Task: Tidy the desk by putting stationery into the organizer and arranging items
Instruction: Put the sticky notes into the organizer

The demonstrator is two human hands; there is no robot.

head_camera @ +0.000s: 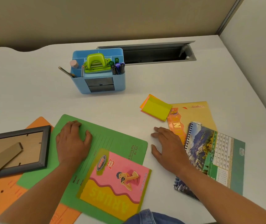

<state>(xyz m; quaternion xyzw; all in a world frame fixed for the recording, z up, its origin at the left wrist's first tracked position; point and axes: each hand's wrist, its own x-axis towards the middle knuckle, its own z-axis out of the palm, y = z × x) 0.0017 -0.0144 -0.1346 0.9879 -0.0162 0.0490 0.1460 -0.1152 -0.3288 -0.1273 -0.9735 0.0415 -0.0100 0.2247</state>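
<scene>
- While the blue organizer stands upright toward the back of the white counter, both hands lie well in front of it.
- The left hand is released, palm down and fingers loosely curled, flat on the green folder in front of the organizer; it grasps nothing.
- The right hand is also released, fingers spread, resting on the bare counter in front of the organizer and to its right; its outer edge lies against the spiral-bound calendar.
- Inside the organizer sit a green hole punch, dark markers in its right-hand compartment, and pens leaning out over its left wall.
- A pad of yellow sticky notes lies in front of the organizer to the right, its corner overlapping a yellow notebook.
- The calendar lies on the near part of that yellow notebook.
- A pink and yellow notebook rests on the near part of the green folder.
- An orange folder lies under the green one, far to the organizer's front left, with a dark picture frame face down on it.
</scene>
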